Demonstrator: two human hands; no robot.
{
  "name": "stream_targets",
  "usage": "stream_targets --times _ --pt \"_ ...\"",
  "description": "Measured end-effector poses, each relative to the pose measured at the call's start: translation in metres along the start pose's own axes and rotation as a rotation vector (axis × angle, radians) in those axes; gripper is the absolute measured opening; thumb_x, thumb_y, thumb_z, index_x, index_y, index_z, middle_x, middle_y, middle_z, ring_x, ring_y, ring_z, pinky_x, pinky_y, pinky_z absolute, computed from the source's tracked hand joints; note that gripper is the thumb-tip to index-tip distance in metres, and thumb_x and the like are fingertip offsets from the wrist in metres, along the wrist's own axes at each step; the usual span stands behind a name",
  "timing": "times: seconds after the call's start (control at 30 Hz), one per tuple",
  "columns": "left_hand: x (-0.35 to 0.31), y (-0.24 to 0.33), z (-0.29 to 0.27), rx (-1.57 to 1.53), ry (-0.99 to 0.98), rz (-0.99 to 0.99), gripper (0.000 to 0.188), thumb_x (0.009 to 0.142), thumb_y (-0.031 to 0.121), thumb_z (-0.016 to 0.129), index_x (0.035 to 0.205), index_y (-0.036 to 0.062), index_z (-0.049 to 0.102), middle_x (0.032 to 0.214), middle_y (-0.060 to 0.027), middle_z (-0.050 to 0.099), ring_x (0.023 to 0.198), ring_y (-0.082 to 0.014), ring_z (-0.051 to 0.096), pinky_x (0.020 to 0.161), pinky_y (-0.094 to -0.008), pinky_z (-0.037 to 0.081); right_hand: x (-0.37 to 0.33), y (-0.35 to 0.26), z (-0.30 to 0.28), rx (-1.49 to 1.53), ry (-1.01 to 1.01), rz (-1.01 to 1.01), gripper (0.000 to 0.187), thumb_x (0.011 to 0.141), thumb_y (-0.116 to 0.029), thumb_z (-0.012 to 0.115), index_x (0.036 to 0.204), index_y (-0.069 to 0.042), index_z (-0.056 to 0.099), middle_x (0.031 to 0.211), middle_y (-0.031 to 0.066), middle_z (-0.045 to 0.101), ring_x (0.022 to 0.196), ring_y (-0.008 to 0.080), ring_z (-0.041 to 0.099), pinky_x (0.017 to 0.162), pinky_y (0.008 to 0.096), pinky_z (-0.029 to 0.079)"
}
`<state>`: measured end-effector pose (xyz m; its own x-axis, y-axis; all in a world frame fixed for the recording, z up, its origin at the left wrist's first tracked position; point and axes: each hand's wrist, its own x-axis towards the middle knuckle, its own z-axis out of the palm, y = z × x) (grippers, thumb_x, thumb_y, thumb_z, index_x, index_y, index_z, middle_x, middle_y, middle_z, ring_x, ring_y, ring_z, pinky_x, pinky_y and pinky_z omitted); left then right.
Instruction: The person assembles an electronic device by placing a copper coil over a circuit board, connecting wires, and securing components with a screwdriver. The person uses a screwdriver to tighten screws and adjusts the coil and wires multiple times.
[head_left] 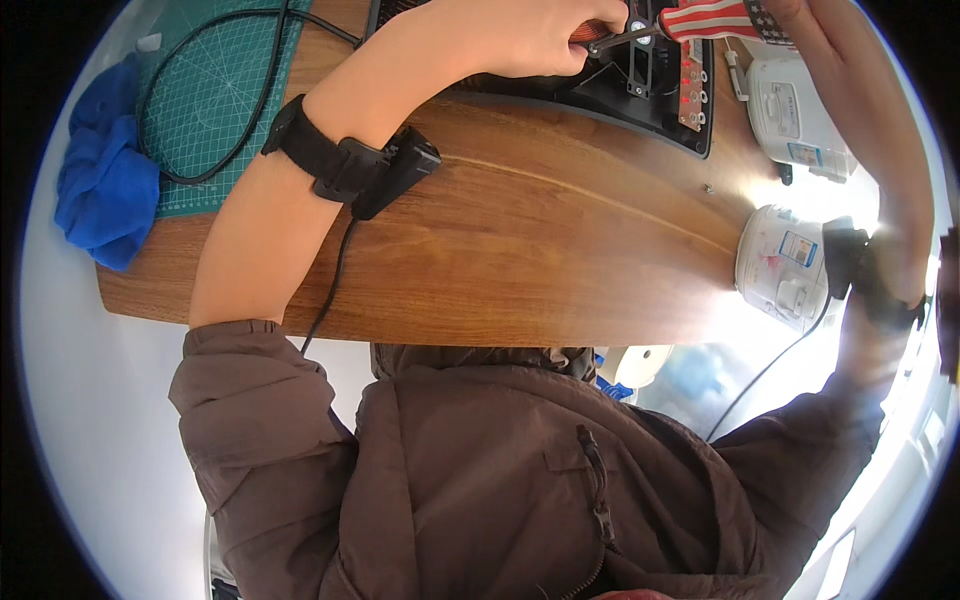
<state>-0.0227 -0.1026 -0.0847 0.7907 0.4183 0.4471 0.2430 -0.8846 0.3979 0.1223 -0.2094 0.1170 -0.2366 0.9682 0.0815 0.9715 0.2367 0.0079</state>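
My right hand (815,35), at the top right, is closed on a screwdriver (712,20). Its handle has red and white stripes and a dark starred end, and its metal shaft points left. The tip reaches my left hand (530,38), whose fingers are curled together over an opened black appliance (560,98). What those fingers pinch is hidden; a bit of copper-coloured winding shows beside them. Inside the appliance are dark wires, a black bracket (640,72) and a strip of circuit board (692,90) with red parts along the right side.
On the wooden table (520,230) a green cutting mat (225,110) lies at the left, with a black cable (262,130) looped over it and a blue cloth (105,190) at its edge. Two white tubs (790,110) stand at the right. A small screw (709,188) lies near them.
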Motion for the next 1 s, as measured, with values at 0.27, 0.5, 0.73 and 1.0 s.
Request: stream_targets --times 0.27,0.5,0.73,1.0 --pt "-0.002 -0.002 -0.006 0.021 -0.028 -0.055 0.037 0.081 0.021 0.073 0.118 0.016 0.072 0.122 -0.014 0.053 0.121 -0.0357 0.05 0.108 -0.0605 0.033 0.005 -0.002 0.021 -0.005 0.084 -0.048 0.02 0.102 -0.016 0.062 0.109 0.001 0.053 0.084 0.0133 0.068 0.084 0.0217 0.073 0.073 0.0332 0.06" --pt "-0.003 -0.003 -0.003 0.057 0.023 -0.012 0.038 0.081 0.021 0.073 0.119 0.0163 0.071 0.122 -0.0145 0.053 0.121 -0.0359 0.049 0.107 -0.0597 0.034 0.02 -0.029 -0.001 -0.055 -0.149 0.186 0.019 0.106 -0.011 0.054 0.122 -0.001 0.049 0.087 0.0112 0.065 0.088 0.0222 0.073 0.079 0.0319 0.061" --pt "-0.006 -0.002 -0.008 0.019 -0.033 -0.058 0.037 0.082 0.021 0.072 0.119 0.0159 0.071 0.123 -0.0148 0.053 0.121 -0.036 0.049 0.107 -0.0594 0.034 0.004 -0.001 0.01 0.013 -0.017 0.077 0.02 0.105 -0.013 0.056 0.121 -0.001 0.05 0.082 0.008 0.063 0.079 0.017 0.069 0.068 0.0251 0.057" --pt "-0.006 0.006 -0.016 0.06 -0.087 -0.062 0.038 0.085 0.024 0.071 0.122 0.0163 0.07 0.129 -0.0162 0.052 0.125 -0.0372 0.048 0.11 -0.0599 0.033 -0.01 0.008 0.011 0.045 0.009 0.048 0.019 0.105 -0.015 0.056 0.117 -0.001 0.052 0.081 0.0075 0.063 0.071 0.0139 0.064 0.06 0.0224 0.052"
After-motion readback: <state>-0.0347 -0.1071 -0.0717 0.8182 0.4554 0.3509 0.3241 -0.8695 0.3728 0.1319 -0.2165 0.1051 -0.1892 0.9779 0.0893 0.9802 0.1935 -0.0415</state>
